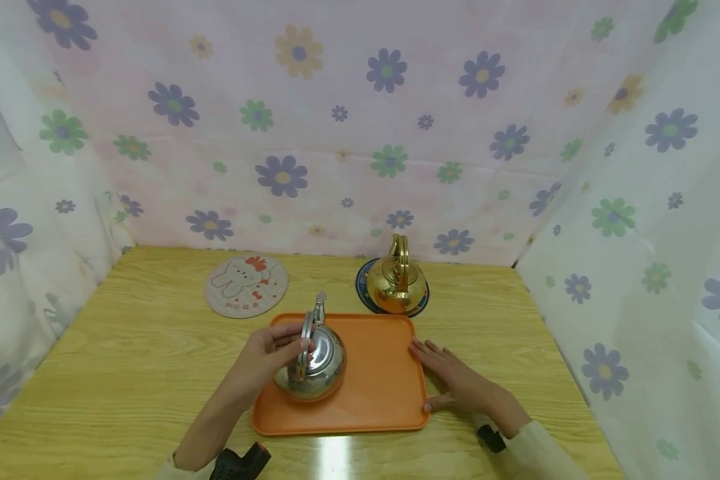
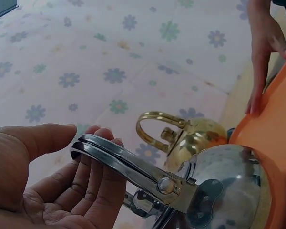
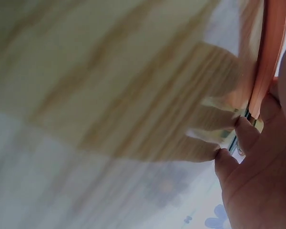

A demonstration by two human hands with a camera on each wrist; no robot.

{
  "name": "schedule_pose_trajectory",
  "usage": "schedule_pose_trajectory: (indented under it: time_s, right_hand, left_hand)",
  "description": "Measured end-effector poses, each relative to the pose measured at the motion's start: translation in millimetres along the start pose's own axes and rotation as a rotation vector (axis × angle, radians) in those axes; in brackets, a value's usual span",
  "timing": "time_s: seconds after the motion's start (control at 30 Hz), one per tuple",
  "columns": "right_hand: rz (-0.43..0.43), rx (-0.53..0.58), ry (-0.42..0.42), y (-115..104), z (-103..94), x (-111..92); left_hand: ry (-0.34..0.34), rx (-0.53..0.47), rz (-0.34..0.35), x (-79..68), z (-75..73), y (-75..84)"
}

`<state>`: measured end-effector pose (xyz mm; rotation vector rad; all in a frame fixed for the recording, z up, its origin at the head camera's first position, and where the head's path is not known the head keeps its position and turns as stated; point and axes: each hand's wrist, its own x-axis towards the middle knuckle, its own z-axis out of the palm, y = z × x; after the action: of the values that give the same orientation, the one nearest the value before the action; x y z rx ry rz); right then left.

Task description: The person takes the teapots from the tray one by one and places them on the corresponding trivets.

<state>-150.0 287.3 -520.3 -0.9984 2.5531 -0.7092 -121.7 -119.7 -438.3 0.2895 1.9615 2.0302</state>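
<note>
Left hand [image 1: 267, 357] gripping kettle handle [image 2: 128, 169], right hand [image 1: 457, 379] spread against tray [image 1: 384, 377], gold kettle [image 1: 389, 290] beyond

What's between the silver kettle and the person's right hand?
Just a bare stretch of orange tray separates the silver kettle from the right hand, in the head view.

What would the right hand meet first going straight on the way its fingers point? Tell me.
The right hand would first meet the orange tray, at its right rim, immediately ahead; whether they already touch is hard to judge.
</note>
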Motion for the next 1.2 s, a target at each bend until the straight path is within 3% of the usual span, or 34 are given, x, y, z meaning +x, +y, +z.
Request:
schedule_pose_trajectory:
  time_s: [0.2,0.77,1.07,1.2]
  right_hand:
    - [0.003,0.006,-0.002,1.6,1.8,0.7]
    - [-0.005,0.021,0.004,0.1,0.1,0.3]
    - [-0.004,0.027,-0.003,1.5,1.4,1.2]
    - [0.002,0.022,-0.001,2.2,2.3,1.0]
  left_hand:
    - [0.010,0.007,0.020,0.6,2.0,-2.1]
    - [0.163,0.002,0.034,-2.3,13.9,5.9]
    - [0.230,0.069,0.018,-0.2,18.1,7.6]
    - [0.233,0.078,0.046,-0.1,18.7,5.2]
